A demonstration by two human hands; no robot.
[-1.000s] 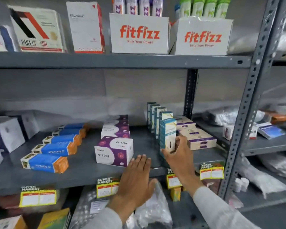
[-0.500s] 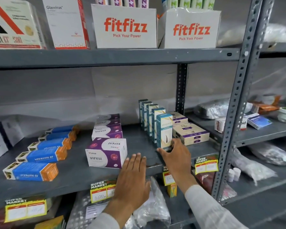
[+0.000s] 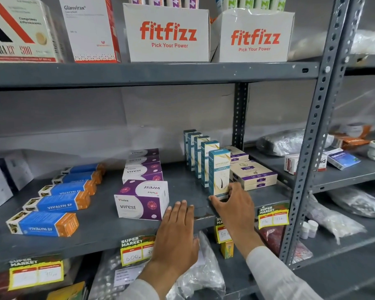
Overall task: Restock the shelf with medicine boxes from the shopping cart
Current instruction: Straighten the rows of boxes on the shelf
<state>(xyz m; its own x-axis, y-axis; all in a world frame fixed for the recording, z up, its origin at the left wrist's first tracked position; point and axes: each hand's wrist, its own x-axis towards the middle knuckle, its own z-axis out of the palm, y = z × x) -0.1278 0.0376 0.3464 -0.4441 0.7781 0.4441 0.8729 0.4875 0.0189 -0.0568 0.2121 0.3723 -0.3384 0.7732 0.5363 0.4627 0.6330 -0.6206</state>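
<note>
A teal and white Ketocasp box (image 3: pixel 219 169) stands upright at the front of a row of like boxes (image 3: pixel 198 152) on the grey middle shelf (image 3: pixel 100 232). My right hand (image 3: pixel 233 204) grips the base of that front box, thumb on its left, fingers on its right. My left hand (image 3: pixel 177 230) lies flat, palm down, on the shelf's front edge, fingers together, holding nothing, just right of a purple and white Virest box (image 3: pixel 140 200). The shopping cart is out of view.
Blue and orange Vivalyn EF boxes (image 3: pixel 43 224) lie in a row at left. Cream and purple flat boxes (image 3: pixel 253 174) are stacked right of the teal row. Fitfizz cartons (image 3: pixel 167 33) stand on the upper shelf. A perforated steel upright (image 3: pixel 312 148) stands at right. Price tags (image 3: pixel 273 216) hang on the edge.
My right hand slid from the box's side down to its base as the box was set upright on the shelf. My left hand stayed flat on the edge. The view shifted slightly.
</note>
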